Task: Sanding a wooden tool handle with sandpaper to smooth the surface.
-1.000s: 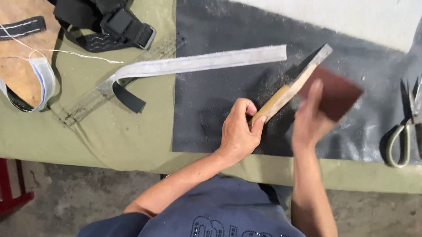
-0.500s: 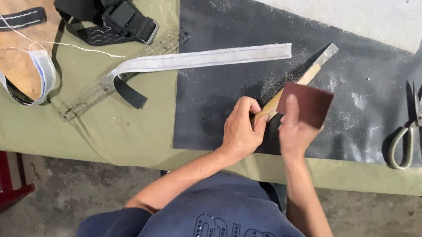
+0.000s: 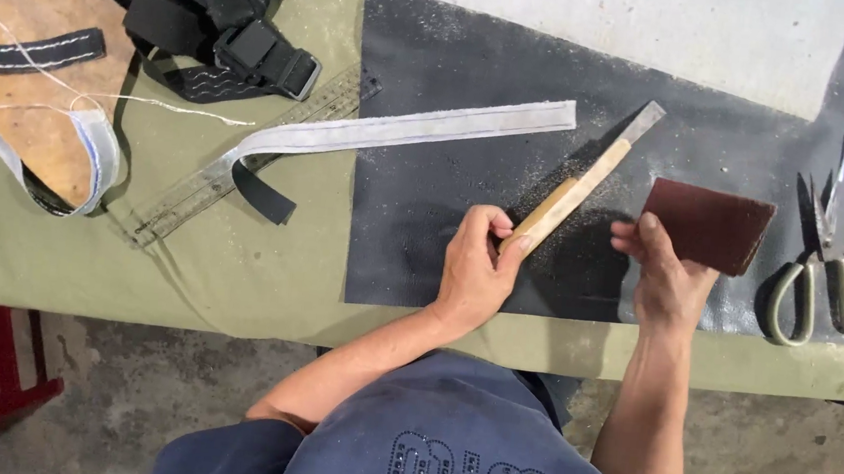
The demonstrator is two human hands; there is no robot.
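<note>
Probably a sanding or honing stroke in hand, judging from the pale dust around the tool.

To do it well: press the wooden-handled blade (image 3: 587, 175) flat against the black mat (image 3: 413, 226) so that it cannot rock. Bring the sandpaper piece (image 3: 709, 225) down level on the metal end and stroke along the length, away from the body, with even pressure. Better not to pull the thumb across the far edge of the steel. Hold the near end of the handle firmly so that it does not turn.

Left hand (image 3: 474, 276): closed around the near end of the wooden handle, thumb and fingers (image 3: 493, 223) pinching it from both sides. From there the blade runs diagonally to the far right and lies on the mat, its metal tip well beyond the grip.

Right hand (image 3: 664, 281): narrow grip on the near left corner of the dark red-brown sandpaper, thumb on top, the other fingers hidden below. Sandpaper just to the right of the blade, near it but apart, not touching the steel. Cannot tell if it is lifted or lying on the mat.

Around: grey webbing strap (image 3: 400, 130) and clear ruler (image 3: 237, 167) to the left, black buckle straps (image 3: 222, 36) far left, scissors (image 3: 819, 288) at the right, all on the green-covered table (image 3: 189, 269).
</note>
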